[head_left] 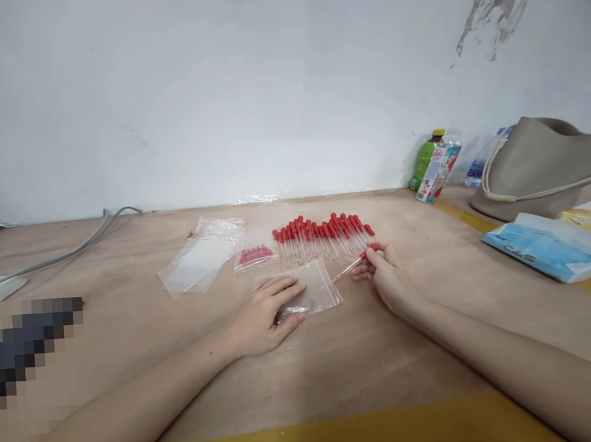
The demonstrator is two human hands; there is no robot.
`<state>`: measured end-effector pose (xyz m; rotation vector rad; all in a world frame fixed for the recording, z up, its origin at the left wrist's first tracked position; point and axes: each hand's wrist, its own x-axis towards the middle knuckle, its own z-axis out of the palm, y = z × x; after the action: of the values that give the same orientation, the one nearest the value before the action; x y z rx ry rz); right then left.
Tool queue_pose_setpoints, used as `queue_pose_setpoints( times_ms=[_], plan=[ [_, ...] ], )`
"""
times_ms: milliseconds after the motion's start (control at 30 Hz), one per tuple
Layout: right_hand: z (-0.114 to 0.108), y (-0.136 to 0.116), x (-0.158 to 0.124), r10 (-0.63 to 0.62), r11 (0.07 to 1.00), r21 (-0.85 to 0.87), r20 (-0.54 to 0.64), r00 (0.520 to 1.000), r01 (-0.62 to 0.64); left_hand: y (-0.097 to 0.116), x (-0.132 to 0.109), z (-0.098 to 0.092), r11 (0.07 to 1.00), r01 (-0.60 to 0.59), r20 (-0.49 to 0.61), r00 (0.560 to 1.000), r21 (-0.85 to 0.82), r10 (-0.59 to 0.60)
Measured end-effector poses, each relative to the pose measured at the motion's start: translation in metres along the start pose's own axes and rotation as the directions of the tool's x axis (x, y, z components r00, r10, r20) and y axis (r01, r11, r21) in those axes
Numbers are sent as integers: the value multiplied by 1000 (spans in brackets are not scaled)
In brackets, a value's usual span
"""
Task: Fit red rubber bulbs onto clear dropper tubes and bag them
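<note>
My left hand (268,316) lies on a clear zip-lock bag (317,286), fingers stretched out over it and thumb apart along its near edge. In my right hand (392,278) is a dropper (351,266) with a red rubber bulb, pinched at the bulb end. Its thin clear tip points left, close to the bag's right-hand edge; whether it touches the bag I cannot tell. Just beyond both hands, many similar droppers (321,231) lie in a row, red bulbs toward the wall. A small clear bag (255,255) with several red bulbs inside lies left of that row.
Flat clear bags (197,253) are piled on the left of the wooden table. A grey cable (91,240) runs along the far left. At the right are drink bottles (435,166), a grey-brown bag (547,165) with a cord, and a blue-and-white packet (552,245).
</note>
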<state>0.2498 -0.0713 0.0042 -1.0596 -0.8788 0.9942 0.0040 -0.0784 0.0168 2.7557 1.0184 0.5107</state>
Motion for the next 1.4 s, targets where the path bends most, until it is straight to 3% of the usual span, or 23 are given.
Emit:
queue_pose_setpoints(
  times_ms=[100, 200, 433, 533, 633, 733, 833, 1000, 1067, 1300, 1400],
  plan=[
    [-6, -1, 7, -50, 998, -44, -82, 995, 47, -1, 0, 0, 1000, -4, -2, 1000, -2, 4],
    [-8, -1, 9, -52, 998, -36, -82, 995, 49, 0, 0, -1, 1000, 5, 10, 1000, 5, -6],
    [3, 0, -4, 86, 995, 56, 24, 996, -87, 1, 1, -1, 1000, 5, 14, 1000, 24, -6],
    [5, -1, -9, 159, 983, 74, 127, 979, -169, 0, 1, -1, 1000, -4, 0, 1000, 15, 4],
    [4, -2, -13, 177, 984, -28, 327, 928, -178, 1, 0, -1, 1000, -5, -16, 1000, 2, 5],
    [0, -4, -14, 97, 989, -144, 478, 873, -31, 2, 1, -2, 1000, 4, -12, 1000, -2, -4],
    [-1, -6, -13, 11, 980, -172, 556, 831, 102, 2, 1, -2, 1000, -2, 5, 1000, -21, 2],
    [4, -8, -14, 71, 991, -133, 674, 735, 27, 0, 1, 1, 999, -4, 3, 1000, -40, 4],
    [6, -8, -13, 120, 988, -156, 682, 721, -17, 1, 1, 1, 999, 7, 19, 1000, -42, -6],
    [-2, -7, 2, 220, 958, -277, 558, 800, -70, 1, 2, -14, 986, -63, 107, 991, -154, 80],
    [-7, -7, 6, 250, 940, -340, 635, 731, -26, -1, 2, -17, 975, -119, 98, 985, -190, 139]
  ],
)
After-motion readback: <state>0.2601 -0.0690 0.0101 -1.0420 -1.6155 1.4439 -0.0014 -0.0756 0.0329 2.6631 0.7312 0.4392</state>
